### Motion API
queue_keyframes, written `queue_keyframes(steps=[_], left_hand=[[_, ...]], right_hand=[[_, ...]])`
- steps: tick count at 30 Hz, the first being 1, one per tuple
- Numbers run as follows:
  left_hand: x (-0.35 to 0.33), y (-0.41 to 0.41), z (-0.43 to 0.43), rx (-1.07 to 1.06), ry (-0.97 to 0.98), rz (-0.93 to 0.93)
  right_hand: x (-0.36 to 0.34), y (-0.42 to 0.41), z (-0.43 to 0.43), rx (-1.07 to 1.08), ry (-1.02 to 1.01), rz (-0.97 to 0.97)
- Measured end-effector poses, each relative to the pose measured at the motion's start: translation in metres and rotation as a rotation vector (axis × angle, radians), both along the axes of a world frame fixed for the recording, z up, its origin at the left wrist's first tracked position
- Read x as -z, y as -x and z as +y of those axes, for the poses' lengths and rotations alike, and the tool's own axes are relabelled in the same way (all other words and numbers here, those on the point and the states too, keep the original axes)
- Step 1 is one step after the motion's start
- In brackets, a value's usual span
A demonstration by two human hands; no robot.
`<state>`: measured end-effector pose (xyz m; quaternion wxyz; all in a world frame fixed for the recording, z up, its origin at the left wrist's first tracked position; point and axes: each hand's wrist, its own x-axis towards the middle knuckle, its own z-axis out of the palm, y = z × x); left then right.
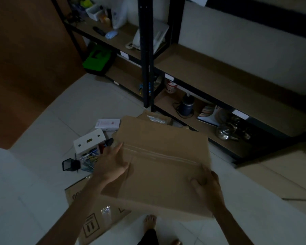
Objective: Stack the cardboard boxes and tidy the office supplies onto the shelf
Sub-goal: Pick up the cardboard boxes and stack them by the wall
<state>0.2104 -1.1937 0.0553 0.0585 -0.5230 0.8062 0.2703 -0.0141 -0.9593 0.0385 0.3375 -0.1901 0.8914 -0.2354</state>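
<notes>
1 cardboard box (159,165) (taped seam up): left hand (111,161) pressed flat against one end, right hand (208,186) gripping the other.

left hand (111,163) and right hand (208,186) bare; forearms (74,209) bare; foot (149,223) bare; dark trouser leg (148,237)
</notes>
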Motion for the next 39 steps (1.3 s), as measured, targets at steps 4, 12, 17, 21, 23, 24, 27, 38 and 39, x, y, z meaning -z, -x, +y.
queue_keyframes(steps=[4, 12, 17, 21, 23, 24, 27, 38, 39], left_hand=[[-0.041, 0.003, 0.034, 0.010, 0.025, 0.022], [-0.130, 0.022, 0.116, 0.033, 0.052, 0.124], [-0.184, 0.044, 0.168, 0.099, 0.070, 0.203], [-0.229, 0.061, 0.212, 0.141, 0.033, 0.301], [-0.250, 0.067, 0.233, 0.165, 0.032, 0.342], [-0.259, 0.069, 0.241, 0.184, 0.037, 0.368], [-0.284, 0.077, 0.262, 0.233, 0.033, 0.442], [-0.393, 0.115, 0.355, 0.401, 0.246, 0.611], [-0.402, 0.121, 0.364, 0.420, 0.263, 0.633]], right_hand=[[-0.045, 0.003, 0.035, -0.019, -0.039, 0.067], [-0.138, 0.005, 0.119, 0.025, -0.026, 0.200], [-0.196, 0.006, 0.182, 0.108, 0.007, 0.304], [-0.243, 0.005, 0.230, 0.197, 0.062, 0.399], [-0.269, 0.001, 0.256, 0.256, 0.094, 0.462], [-0.280, -0.001, 0.268, 0.277, 0.103, 0.492], [-0.314, -0.009, 0.304, 0.338, 0.121, 0.582], [-0.414, -0.021, 0.416, 0.538, 0.274, 0.805], [-0.420, -0.017, 0.427, 0.546, 0.280, 0.813]])
